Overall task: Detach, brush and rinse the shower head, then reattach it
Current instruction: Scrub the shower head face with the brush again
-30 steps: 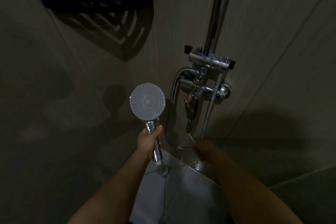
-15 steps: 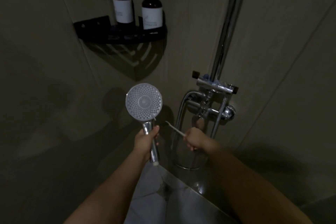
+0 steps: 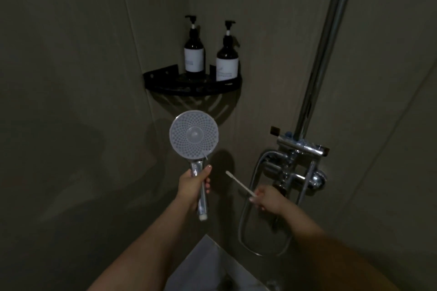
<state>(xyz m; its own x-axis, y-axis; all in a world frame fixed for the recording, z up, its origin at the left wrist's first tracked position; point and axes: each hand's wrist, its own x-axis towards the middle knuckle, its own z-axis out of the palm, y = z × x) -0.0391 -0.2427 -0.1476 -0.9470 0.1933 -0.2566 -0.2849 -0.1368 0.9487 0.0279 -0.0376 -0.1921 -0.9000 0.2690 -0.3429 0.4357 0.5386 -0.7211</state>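
A round shower head [image 3: 194, 136] with a grey nozzle face and chrome handle stands upright, face toward me, detached from its hose. My left hand [image 3: 192, 188] grips the handle near its middle. My right hand [image 3: 268, 199] holds a thin white brush [image 3: 240, 183] by its lower end; the brush tip points up and left, a short gap away from the shower head's handle. The chrome mixer tap [image 3: 299, 169] is on the wall just right of my right hand.
A chrome riser pipe [image 3: 319, 66] climbs from the mixer. The hose [image 3: 248, 208] loops below it. A black corner shelf [image 3: 192, 86] carries two dark pump bottles [image 3: 194, 59] above the shower head. A light floor patch [image 3: 208, 264] lies below.
The view has tilted upward, showing more of the shelf and bottles. My right hand came up from low near the hose with the brush and now points it toward the shower head.
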